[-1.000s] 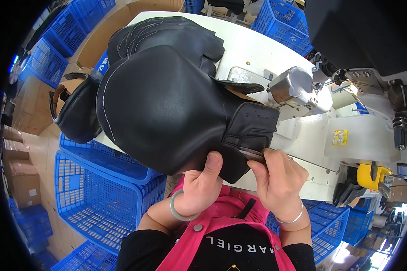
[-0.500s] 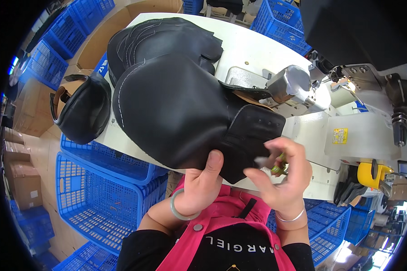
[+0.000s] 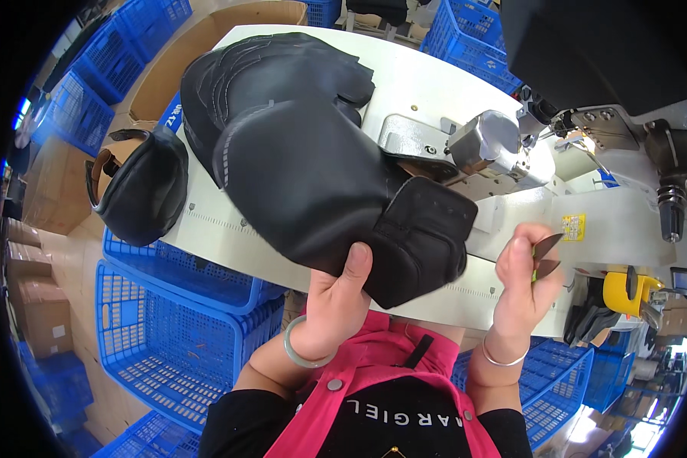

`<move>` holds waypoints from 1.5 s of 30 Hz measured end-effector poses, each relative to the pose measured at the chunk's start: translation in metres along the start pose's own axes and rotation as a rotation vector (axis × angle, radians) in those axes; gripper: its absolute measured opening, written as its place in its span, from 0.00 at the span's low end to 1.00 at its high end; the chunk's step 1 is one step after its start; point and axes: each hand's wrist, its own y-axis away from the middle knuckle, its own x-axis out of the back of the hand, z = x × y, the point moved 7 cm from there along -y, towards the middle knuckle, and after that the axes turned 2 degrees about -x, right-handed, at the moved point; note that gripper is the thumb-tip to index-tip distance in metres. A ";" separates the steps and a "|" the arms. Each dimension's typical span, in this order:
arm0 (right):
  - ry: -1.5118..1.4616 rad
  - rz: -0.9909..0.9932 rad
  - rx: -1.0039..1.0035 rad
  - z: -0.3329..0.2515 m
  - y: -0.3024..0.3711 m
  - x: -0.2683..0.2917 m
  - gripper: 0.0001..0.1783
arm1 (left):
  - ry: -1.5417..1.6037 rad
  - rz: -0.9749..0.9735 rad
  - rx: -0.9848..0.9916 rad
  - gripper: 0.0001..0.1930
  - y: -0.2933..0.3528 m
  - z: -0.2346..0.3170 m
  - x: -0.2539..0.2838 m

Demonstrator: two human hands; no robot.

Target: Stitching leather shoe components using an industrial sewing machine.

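A large black leather piece (image 3: 305, 183) with pale stitching along its left edge lies over the white machine table. My left hand (image 3: 339, 298) grips its near edge, thumb on top and the other fingers hidden underneath. A smaller stitched flap (image 3: 427, 229) forms its right end. Off to the right, apart from the leather, my right hand (image 3: 528, 278) is closed round small thread snips (image 3: 546, 256) with dark blades and some green showing. Behind the piece lies a stack of similar black leather pieces (image 3: 282, 65).
The sewing machine's metal head part (image 3: 488, 141) stands just right of the leather. A curved black leather part (image 3: 145, 187) sits at the table's left edge. Blue crates (image 3: 168, 336) stand below left, others below right. A yellow holder (image 3: 630, 298) is at the right.
My right hand has moved right, away from the flap, with the snips now showing blades upward. The leather's left edge has drawn inward and its right end has bent; my left hand keeps its grip.
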 end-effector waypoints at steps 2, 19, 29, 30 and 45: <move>0.054 -0.184 -0.135 0.010 0.005 -0.005 0.06 | 0.064 -0.039 0.074 0.20 0.000 0.000 -0.004; 1.027 -0.066 -0.050 0.152 0.014 0.123 0.24 | -0.347 0.136 -0.579 0.18 -0.038 0.233 0.081; 0.950 -0.066 0.042 0.135 0.008 0.106 0.18 | -0.785 1.065 -0.024 0.23 -0.013 0.302 0.303; 0.958 -0.082 0.038 0.128 0.005 0.099 0.18 | -0.817 0.982 -0.069 0.23 -0.020 0.299 0.292; 0.269 -0.481 0.046 0.096 -0.015 -0.045 0.04 | -2.189 -0.107 -0.862 0.23 -0.213 0.073 0.038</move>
